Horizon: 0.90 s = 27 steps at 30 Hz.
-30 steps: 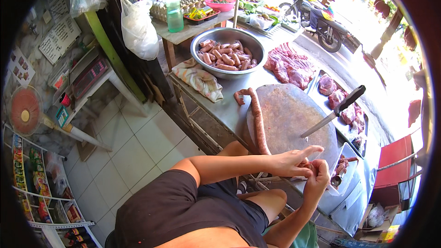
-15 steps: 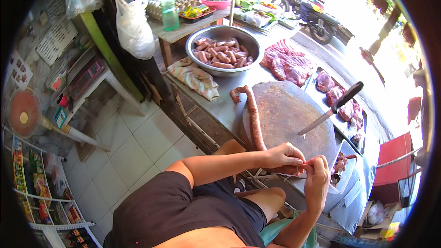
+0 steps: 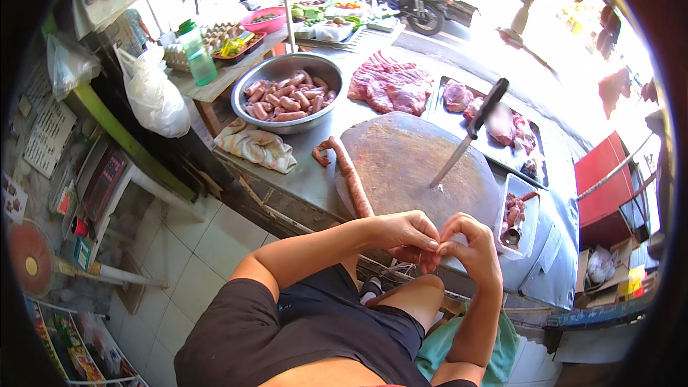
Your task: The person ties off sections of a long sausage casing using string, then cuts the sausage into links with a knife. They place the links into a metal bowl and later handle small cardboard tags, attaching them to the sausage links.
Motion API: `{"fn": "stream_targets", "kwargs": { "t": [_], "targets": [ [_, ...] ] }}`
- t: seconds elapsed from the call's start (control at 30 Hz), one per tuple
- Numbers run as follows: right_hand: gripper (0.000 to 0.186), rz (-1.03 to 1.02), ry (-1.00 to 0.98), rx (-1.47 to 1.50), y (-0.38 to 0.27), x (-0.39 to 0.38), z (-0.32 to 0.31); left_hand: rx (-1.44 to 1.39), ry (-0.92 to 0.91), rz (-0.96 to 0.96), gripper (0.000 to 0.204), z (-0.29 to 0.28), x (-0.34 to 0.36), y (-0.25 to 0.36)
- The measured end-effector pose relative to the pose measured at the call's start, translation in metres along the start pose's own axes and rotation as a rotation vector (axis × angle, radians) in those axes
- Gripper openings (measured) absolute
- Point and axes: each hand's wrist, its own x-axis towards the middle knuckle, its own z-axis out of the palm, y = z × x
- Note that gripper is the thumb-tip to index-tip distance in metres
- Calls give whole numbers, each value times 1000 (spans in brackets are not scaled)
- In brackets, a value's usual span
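Observation:
A long raw sausage point(image 3: 351, 180) lies along the left edge of a round wooden chopping block point(image 3: 401, 150), its far end curled on the metal table. Toward me it passes under my left forearm to my hands. My left hand point(image 3: 407, 235) and my right hand point(image 3: 469, 238) meet just off the block's near edge, fingertips pinched together at the sausage's end. My fingers mostly hide that end. Tip down, a knife point(image 3: 466, 140) with a black handle stands upright in the block.
A steel bowl point(image 3: 240, 111) of short sausages stands behind a crumpled cloth point(image 3: 254, 145). Slabs of raw meat point(image 3: 390, 84) lie beyond the block. To the right are a metal tray point(image 3: 537, 165) with meat pieces and a white plastic tub point(image 3: 528, 226) with scraps and a metal piece.
The view has swung right, so the table things sit further left. My hands stay pinched together at the sausage's end, with the right hand's fingers now bent more over toward the left.

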Motion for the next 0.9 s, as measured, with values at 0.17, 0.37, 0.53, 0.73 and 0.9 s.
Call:
{"fn": "stream_targets", "kwargs": {
  "t": [0.17, 0.37, 0.53, 0.73, 0.9],
  "targets": [
    [50, 272, -39, 488, 38, -5, 33, 252, 255, 307, 20, 3, -2, 4],
    [21, 295, -198, 454, 15, -48, 1, 480, 496, 488, 18, -3, -10, 20],
    [32, -198, -4, 341, -1, -53, -33, 420, 511, 533, 17, 13, 3, 13],
    [61, 298, 76, 279, 27, -25, 53, 376, 559, 476, 16, 20, 9, 13],
    [21, 214, 42, 411, -1, -61, 21, 512, 564, 606, 15, -2, -11, 27]
  ]
}}
